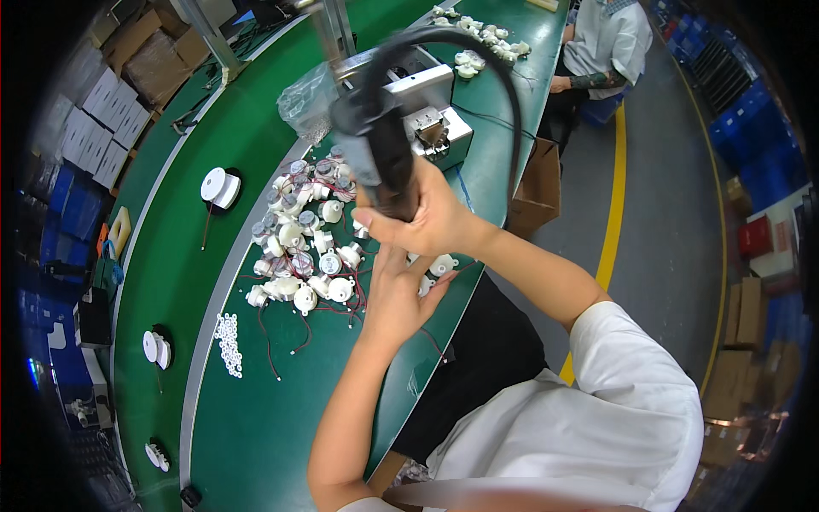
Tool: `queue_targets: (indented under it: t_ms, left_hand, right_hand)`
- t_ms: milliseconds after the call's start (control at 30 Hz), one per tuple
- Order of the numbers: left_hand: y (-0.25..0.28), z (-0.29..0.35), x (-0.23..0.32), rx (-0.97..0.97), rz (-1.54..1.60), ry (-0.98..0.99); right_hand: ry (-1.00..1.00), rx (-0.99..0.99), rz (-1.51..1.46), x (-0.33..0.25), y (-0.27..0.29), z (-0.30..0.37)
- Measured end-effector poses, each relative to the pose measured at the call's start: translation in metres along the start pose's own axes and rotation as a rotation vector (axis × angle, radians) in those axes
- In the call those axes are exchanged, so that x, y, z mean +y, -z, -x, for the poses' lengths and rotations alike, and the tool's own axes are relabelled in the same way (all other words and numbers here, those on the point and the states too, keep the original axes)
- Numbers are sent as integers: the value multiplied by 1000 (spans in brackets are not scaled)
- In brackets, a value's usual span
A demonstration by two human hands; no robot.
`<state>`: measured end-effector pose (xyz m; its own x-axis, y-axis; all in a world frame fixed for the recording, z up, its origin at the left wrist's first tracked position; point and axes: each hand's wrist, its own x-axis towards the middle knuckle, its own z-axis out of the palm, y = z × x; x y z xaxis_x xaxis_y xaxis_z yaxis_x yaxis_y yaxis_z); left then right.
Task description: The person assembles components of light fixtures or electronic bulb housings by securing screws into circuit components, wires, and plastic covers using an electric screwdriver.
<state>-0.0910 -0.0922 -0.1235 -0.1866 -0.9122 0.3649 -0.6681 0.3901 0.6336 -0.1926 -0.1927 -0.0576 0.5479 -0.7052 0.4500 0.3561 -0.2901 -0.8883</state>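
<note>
My right hand point(431, 218) is closed around a black power screwdriver point(384, 149) held upright, its black cable point(503, 94) looping over the top. Just below it, my left hand point(397, 286) holds a small white part point(439, 264) under the tool's tip; the part is mostly hidden by my fingers. To the left of both hands, on the green bench point(281, 410), lies a pile of small white motors with red wires point(307, 247).
A grey metal fixture point(431, 107) stands behind the tool, with a clear bag point(307, 98) beside it. White washers point(229, 344) lie in a cluster. White discs point(220, 186) ride the green belt. A cardboard box point(536, 183) sits on the floor. Another person point(601, 51) sits farther along.
</note>
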Motion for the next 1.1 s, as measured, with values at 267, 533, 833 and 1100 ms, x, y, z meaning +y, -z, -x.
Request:
queue_targets:
  t_ms: [267, 533, 833, 1100]
  left_hand:
    - [2, -1, 4, -23, 24, 24]
    - [1, 0, -2, 3, 6, -36]
    - [-4, 1, 0, 18, -15, -36]
    - [-4, 2, -1, 25, -53, -44]
  right_hand:
    - [38, -12, -42, 6, 11, -2]
    - [71, -139, -69, 12, 13, -2]
    - [201, -174, -230, -17, 20, -25]
    - [402, 74, -122, -69, 0, -53]
